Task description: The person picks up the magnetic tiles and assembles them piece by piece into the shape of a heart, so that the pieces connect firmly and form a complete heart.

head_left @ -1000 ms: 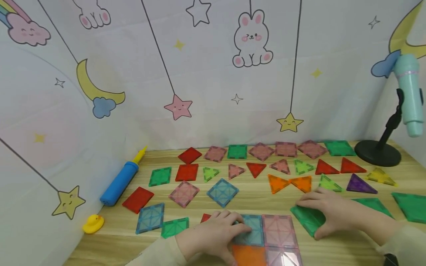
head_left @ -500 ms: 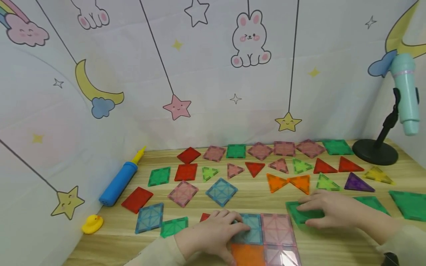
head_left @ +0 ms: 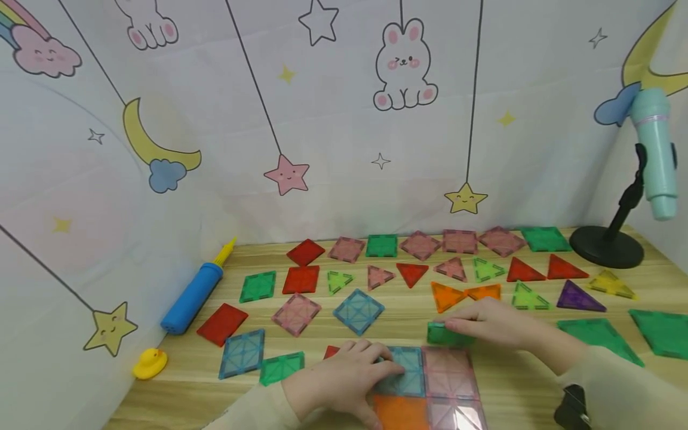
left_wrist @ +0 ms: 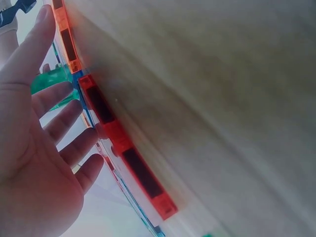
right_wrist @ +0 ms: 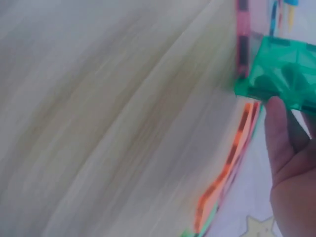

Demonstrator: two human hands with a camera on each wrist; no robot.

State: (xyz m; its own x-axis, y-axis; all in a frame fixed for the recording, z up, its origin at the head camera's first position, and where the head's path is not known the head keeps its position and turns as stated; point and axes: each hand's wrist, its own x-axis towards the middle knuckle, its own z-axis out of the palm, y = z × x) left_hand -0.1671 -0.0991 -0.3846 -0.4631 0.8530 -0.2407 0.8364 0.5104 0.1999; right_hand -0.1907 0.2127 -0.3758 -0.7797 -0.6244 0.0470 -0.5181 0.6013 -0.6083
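Fingers of right hand [head_left: 494, 325], the nearer one, pinch green tile [head_left: 448, 337] standing roughly upright at their left, its length running left-right along pink square [head_left: 450, 373]'s far edge, contact unclear, left hand [head_left: 346, 377] fingers spread over blue tile [head_left: 411, 376].

Left hand [left_wrist: 42, 158], perhaps touching red tile [left_wrist: 119, 135], tabletop [left_wrist: 222, 123]

At the left of the frame I see one blue pump [head_left: 192, 298] with a yellow tip [head_left: 225, 251]; below it, a yellow duck [head_left: 150, 364] sits. At the right edge, a black stand [head_left: 606, 247] is holding a mint microphone [head_left: 657, 152]. The pale backdrop [head_left: 333, 113] above shows printed rabbits [head_left: 404, 65], stars [head_left: 287, 175] and moons [head_left: 145, 137].
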